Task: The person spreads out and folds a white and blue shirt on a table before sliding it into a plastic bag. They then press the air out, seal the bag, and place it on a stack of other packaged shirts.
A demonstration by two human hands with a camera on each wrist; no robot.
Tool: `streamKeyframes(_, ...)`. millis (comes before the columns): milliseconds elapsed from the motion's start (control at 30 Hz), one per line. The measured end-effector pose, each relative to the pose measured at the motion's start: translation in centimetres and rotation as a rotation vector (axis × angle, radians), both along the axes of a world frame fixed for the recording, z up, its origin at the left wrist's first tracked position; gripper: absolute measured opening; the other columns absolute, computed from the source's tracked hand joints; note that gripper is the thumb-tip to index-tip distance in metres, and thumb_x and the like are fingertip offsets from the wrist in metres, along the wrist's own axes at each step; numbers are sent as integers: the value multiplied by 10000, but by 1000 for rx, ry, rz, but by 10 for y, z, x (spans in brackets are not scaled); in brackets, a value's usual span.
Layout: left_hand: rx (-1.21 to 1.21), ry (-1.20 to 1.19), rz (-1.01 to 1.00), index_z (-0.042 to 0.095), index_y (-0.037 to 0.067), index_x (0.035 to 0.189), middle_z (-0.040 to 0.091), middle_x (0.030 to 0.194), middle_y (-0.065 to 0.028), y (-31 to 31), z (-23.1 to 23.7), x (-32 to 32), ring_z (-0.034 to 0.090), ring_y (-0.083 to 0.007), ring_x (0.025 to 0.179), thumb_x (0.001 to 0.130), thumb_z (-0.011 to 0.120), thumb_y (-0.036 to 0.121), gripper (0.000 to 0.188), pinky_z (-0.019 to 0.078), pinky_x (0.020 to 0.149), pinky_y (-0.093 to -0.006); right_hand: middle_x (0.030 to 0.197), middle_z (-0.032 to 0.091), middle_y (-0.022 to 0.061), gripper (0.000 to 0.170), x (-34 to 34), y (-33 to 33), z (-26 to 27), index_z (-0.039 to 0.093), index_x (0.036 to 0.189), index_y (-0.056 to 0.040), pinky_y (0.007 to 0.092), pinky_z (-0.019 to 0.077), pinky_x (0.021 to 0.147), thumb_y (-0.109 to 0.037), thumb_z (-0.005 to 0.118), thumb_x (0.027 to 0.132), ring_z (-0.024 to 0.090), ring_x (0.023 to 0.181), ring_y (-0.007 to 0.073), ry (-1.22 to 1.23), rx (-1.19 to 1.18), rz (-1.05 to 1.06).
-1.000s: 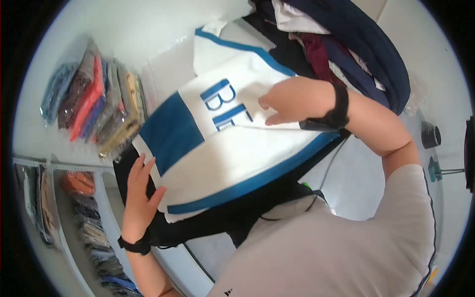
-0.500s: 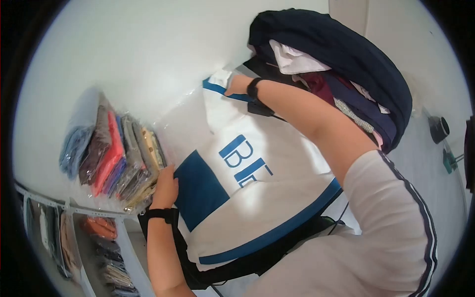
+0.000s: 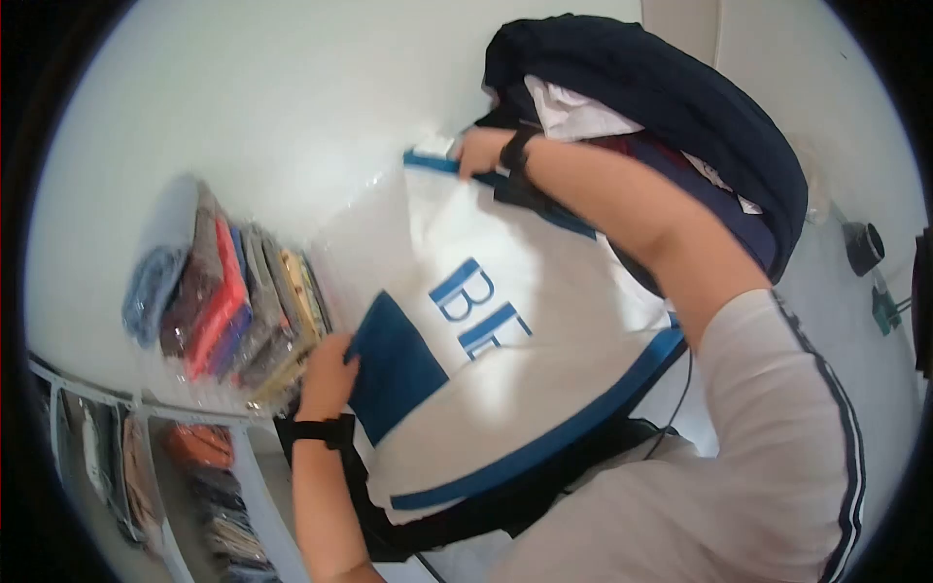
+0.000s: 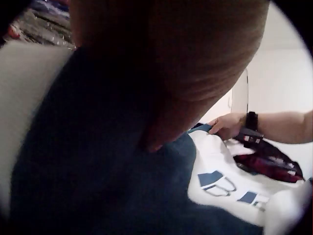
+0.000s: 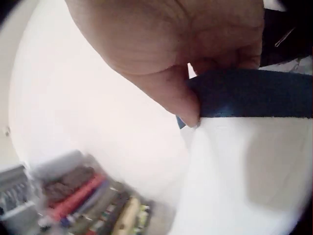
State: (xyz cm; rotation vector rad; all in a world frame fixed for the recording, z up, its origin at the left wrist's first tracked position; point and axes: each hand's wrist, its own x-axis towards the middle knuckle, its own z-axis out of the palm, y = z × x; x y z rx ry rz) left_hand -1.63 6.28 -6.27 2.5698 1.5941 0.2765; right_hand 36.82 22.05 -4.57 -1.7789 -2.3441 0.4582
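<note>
A white garment [image 3: 554, 291] with blue trim, a dark blue block and the blue letters "BE" lies spread in front of me. At its far end my right hand [image 3: 483, 153] pinches the blue-edged border. The right wrist view shows the thumb [image 5: 188, 105] over the blue band [image 5: 254, 93], the fingers behind it. My left hand [image 3: 328, 377] grips the side edge beside the blue block [image 3: 397, 367]. Close up in the left wrist view, the thumb lies on the dark blue fabric [image 4: 98, 176], and the other fingers are hidden.
Bagged folded clothes [image 3: 219, 301] stand in a row at the left, above a shelf unit [image 3: 258, 476] with more packed clothes. A dark navy pile of clothing [image 3: 671, 87] bulges at the back right. Black fabric [image 3: 457, 520] lies under the garment's near edge. A thin cable [image 3: 688, 394] hangs at the right.
My right hand has gone from above the garment's middle to its far border, taken hold, then shifted slightly right. My left hand has moved up along the side edge and grips it.
</note>
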Motion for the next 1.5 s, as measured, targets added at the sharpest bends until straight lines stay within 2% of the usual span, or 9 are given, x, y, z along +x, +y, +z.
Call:
streamKeyframes(100, 90, -92, -71, 584, -1, 1024, 572, 967, -176, -40, 23, 3, 550, -361, 931, 745, 605, 3, 279, 442, 830, -380, 882, 634, 23, 282, 23, -55, 30, 632, 1058, -35, 269, 434, 747, -168, 623, 809, 535, 798, 134, 701, -53, 140)
streamKeyframes(233, -108, -210, -19, 596, 38, 1005, 513, 842, -114, -99, 31, 10, 532, -274, 775, 683, 603, -77, 342, 448, 709, -328, 951, 631, 35, 355, 48, -156, 44, 589, 1137, -6, 250, 445, 812, -197, 640, 843, 548, 865, 119, 447, -16, 272)
streamKeyframes(367, -366, -229, -32, 607, 51, 990, 515, 850, -79, -119, 7, -11, 539, -223, 775, 686, 635, -42, 319, 454, 701, -302, 940, 629, 45, 510, 76, -201, 14, 607, 1150, -20, 228, 457, 752, -430, 625, 846, 570, 795, 131, 407, -769, 432)
streamKeyframes(567, -248, -270, -79, 601, 26, 988, 539, 902, -97, -113, 29, 12, 543, -240, 827, 735, 638, 35, 255, 457, 742, -310, 932, 605, 45, 442, 52, -198, -9, 566, 1147, -4, 230, 434, 793, -330, 637, 856, 545, 876, 118, 552, -531, 61)
streamKeyframes(767, -128, -284, -331, 596, 30, 1023, 554, 1043, -127, -88, 42, 68, 544, -275, 984, 787, 620, 49, 238, 443, 867, -337, 939, 545, 147, 483, -8, -201, -32, 564, 1082, -41, 358, 455, 806, -293, 720, 701, 539, 946, 292, 22, 234, 339)
streamKeyframes(933, -115, -218, -361, 466, 83, 1258, 418, 1322, -176, -82, 46, 112, 383, -341, 1246, 764, 647, 46, 527, 325, 1044, -375, 840, 620, 165, 179, -19, -195, -39, 617, 854, -32, 401, 490, 706, -167, 655, 742, 612, 788, 333, -42, 186, 264)
streamKeyframes(1033, -40, -262, -321, 445, 97, 1287, 394, 1347, -187, -83, 40, 132, 362, -365, 1257, 730, 665, 12, 605, 315, 1051, -392, 868, 624, 119, 128, -17, -233, 5, 614, 926, -38, 348, 459, 676, -108, 622, 819, 599, 776, 288, 410, 124, 426)
streamKeyframes(1300, -31, -285, -573, 599, 56, 899, 587, 1131, -95, -65, 17, 127, 516, -315, 1115, 686, 645, -49, 242, 412, 946, -383, 985, 652, 123, 188, 29, -268, 26, 636, 985, -24, 314, 476, 782, -161, 629, 856, 620, 870, 278, 530, -235, 736)
streamKeyframes(1500, -222, -451, -298, 565, 23, 996, 596, 975, -119, -119, 54, 122, 559, -303, 934, 799, 569, 10, 198, 442, 855, -338, 783, 552, 28, 267, 96, -197, 3, 621, 1011, -71, 246, 439, 663, 2, 654, 757, 502, 698, 136, 249, -121, 57)
